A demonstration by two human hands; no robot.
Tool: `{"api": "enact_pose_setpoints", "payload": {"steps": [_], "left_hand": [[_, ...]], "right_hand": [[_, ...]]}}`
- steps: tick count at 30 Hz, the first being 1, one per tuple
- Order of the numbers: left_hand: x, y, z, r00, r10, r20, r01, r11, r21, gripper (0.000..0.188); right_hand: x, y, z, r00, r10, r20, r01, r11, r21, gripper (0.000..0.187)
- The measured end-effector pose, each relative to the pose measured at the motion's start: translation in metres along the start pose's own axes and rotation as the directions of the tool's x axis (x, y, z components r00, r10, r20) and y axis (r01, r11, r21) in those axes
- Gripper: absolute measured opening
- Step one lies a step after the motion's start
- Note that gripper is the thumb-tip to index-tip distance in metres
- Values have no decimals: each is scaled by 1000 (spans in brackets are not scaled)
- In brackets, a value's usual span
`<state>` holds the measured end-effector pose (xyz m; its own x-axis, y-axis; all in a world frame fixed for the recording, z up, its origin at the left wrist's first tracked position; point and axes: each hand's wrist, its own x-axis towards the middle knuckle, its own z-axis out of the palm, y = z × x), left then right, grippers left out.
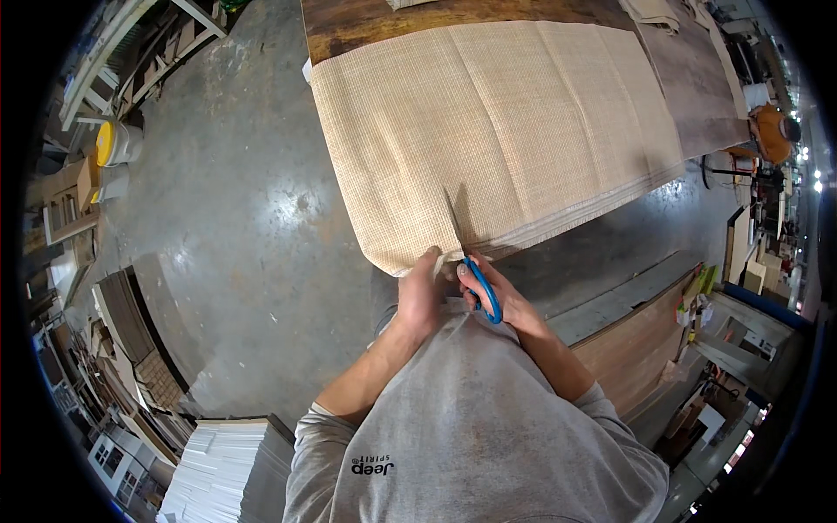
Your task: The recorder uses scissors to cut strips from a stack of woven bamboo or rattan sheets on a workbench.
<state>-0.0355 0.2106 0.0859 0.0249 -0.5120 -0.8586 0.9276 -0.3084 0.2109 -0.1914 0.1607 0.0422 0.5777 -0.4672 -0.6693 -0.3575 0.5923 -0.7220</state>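
Note:
A beige woven burlap-like fabric [523, 122] lies in layers over a wooden table [375, 35], its near edge hanging toward me. My left hand [420, 292] pinches that near edge at its left part, the fingertips partly hidden by the cloth. In my right hand [501, 292] is a pair of scissors [485, 289] with blue handles, fingers through the loops. The dark blade points away from me and lies over the fabric, just right of my left hand. Whether the second blade is under the cloth cannot be seen.
Wooden boards [628, 340] lie low at the right. A stack of white panels [214, 471] stands at the lower left. A white bucket with a yellow lid [118, 144] and a shelf rack [166, 61] are at the far left. An orange chair [772, 131] stands far right.

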Motion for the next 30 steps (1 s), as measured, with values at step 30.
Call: {"api": "enact_pose_setpoints", "payload": {"steps": [30], "left_hand": [[14,-15,-18,998,60,33,-58,997,-53,31]], "right_hand": [[7,-68,19,992,112,-55,-114,992,-45,51]]}}
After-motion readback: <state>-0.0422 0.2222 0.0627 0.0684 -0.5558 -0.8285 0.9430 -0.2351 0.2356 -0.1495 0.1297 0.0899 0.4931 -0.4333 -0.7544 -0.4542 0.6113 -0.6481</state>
